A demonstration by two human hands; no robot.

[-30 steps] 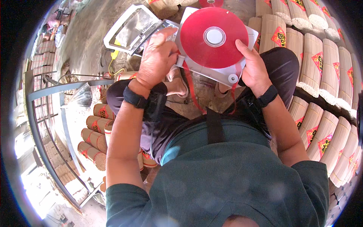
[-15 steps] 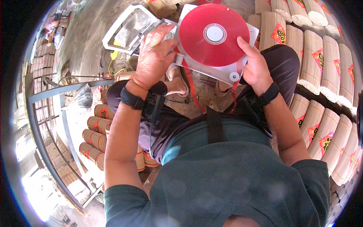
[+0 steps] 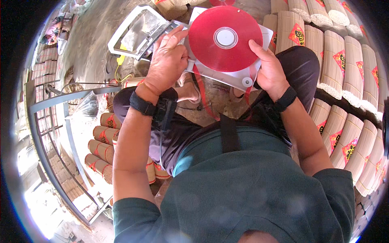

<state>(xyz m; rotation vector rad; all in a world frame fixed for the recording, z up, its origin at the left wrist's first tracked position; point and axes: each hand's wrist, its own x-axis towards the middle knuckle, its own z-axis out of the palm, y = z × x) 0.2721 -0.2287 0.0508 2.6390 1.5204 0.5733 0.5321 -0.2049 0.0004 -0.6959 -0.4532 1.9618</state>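
A large roll of red ribbon (image 3: 210, 52) with a white core lies flat on a white machine (image 3: 239, 77) in front of my knees. A clear-windowed white lid (image 3: 139, 32) stands swung open on its left. My left hand (image 3: 167, 60) is closed over the part between lid and roll; its fingertips hide what they hold. My right hand (image 3: 270, 73) grips the machine's right side, thumb on the roll's edge, the other fingers mostly hidden below. A loose red ribbon strip (image 3: 201, 91) hangs from the machine toward my lap.
Bundles of thin sticks with red labels (image 3: 334, 65) are stacked along the right. More tied bundles (image 3: 103, 150) lie at left beside a grey metal frame (image 3: 73, 97). A yellow cord (image 3: 120, 60) lies on the floor near the lid. Another red roll (image 3: 222, 2) shows at the top edge.
The machine and roll have shifted slightly left. My left fingers have closed in more tightly at the mechanism, and my right hand has moved slightly left with the machine.
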